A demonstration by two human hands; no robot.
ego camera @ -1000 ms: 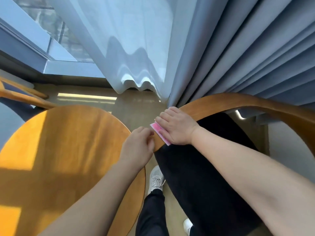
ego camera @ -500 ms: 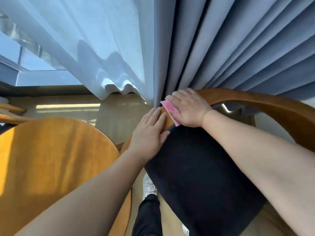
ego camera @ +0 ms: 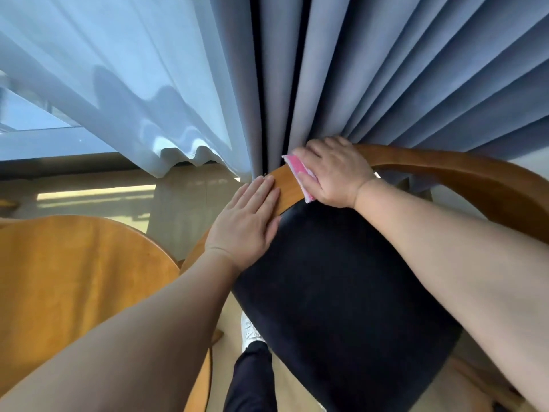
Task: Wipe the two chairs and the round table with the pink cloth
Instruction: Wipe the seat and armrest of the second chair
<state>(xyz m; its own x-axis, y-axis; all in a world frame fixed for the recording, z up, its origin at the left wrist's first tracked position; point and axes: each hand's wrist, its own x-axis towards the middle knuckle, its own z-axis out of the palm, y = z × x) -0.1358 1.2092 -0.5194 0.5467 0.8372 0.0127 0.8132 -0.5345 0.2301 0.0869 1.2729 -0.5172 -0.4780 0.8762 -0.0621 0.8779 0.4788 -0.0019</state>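
Round table (ego camera: pixel 74 278) lower left, beside chair (ego camera: pixel 341 292) with black seat. Left hand (ego camera: pixel 246 224) flat, fingers straight, on chair's wooden rail (ego camera: pixel 285 190). Just beyond, right hand (ego camera: pixel 335 173) palm-down, pressing pink cloth (ego camera: pixel 298 171) onto same rail. Behind: grey curtain (ego camera: pixel 386 69), sheer curtain (ego camera: pixel 118 69).

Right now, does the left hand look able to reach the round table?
Probably yes. The left hand lies flat on the chair's wooden rail, holding nothing, and the round table is just beside it, partly under that forearm; nothing visible stands between them.
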